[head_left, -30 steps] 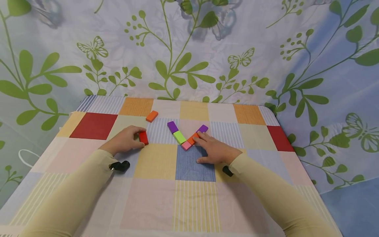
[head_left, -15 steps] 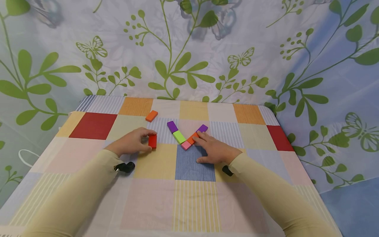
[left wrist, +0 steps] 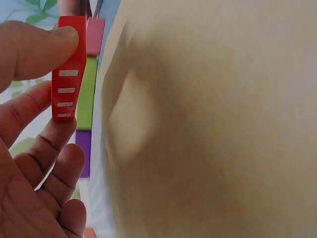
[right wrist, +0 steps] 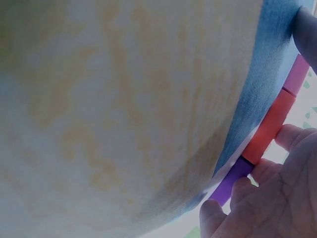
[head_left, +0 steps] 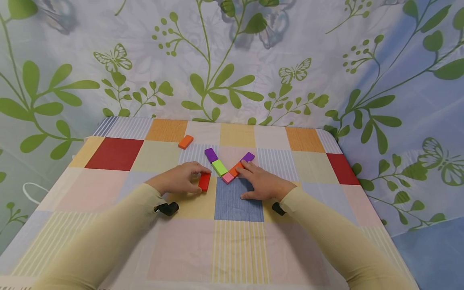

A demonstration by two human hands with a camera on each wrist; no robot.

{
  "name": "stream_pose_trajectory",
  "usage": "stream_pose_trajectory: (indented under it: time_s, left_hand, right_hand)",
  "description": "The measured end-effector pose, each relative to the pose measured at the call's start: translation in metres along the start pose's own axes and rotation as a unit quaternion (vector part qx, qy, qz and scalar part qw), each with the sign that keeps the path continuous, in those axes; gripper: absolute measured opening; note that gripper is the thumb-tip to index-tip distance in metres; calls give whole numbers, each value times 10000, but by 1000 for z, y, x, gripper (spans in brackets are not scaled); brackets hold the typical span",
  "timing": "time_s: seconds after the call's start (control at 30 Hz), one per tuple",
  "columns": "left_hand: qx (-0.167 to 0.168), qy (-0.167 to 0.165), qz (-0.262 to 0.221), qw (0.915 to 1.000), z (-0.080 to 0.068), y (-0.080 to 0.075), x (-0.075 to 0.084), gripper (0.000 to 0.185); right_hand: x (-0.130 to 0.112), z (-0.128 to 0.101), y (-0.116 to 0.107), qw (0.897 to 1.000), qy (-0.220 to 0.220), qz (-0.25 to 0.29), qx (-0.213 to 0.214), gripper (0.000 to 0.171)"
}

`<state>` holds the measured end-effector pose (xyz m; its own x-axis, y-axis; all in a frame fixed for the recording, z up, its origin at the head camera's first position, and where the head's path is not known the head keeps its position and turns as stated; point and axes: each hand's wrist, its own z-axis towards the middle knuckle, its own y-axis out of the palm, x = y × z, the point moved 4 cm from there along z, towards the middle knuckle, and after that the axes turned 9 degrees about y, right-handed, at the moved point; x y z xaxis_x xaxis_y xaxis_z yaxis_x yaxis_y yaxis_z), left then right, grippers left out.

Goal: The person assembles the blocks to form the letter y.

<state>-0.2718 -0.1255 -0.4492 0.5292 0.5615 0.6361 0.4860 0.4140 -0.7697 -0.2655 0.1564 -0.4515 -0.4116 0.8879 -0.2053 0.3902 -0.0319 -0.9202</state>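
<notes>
My left hand [head_left: 181, 178] pinches a red block [head_left: 204, 182] between thumb and fingers, just left of a V of coloured blocks. White bars mark that block's face in the left wrist view. The V's left arm has a purple block [head_left: 211, 155] and a lime green block [head_left: 219, 167]. A pink block [head_left: 228, 178] forms its corner. Its right arm has an orange block [head_left: 235, 169] and another purple block [head_left: 248, 157]. My right hand [head_left: 266, 183] rests with loosely spread fingers at the right arm; its fingertips touch the orange block in the right wrist view.
A loose orange block [head_left: 186, 141] lies farther back, left of the V. The table has a patchwork cloth [head_left: 239, 249]. Behind it hangs a leaf-patterned curtain [head_left: 145, 60]. A white cable [head_left: 30, 193] loops by the left edge.
My left hand has carried the red block rightward and slightly nearer to me, up towards the V. My right hand and the other blocks have stayed in place.
</notes>
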Motion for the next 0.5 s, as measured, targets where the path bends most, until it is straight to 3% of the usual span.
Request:
stream_pose_trajectory:
  time_s: [0.5]
  left_hand:
    - [-489,205,136,9985,18,22,23,58]
  right_hand:
    - [0,0,0,10000,25,58,-39,100]
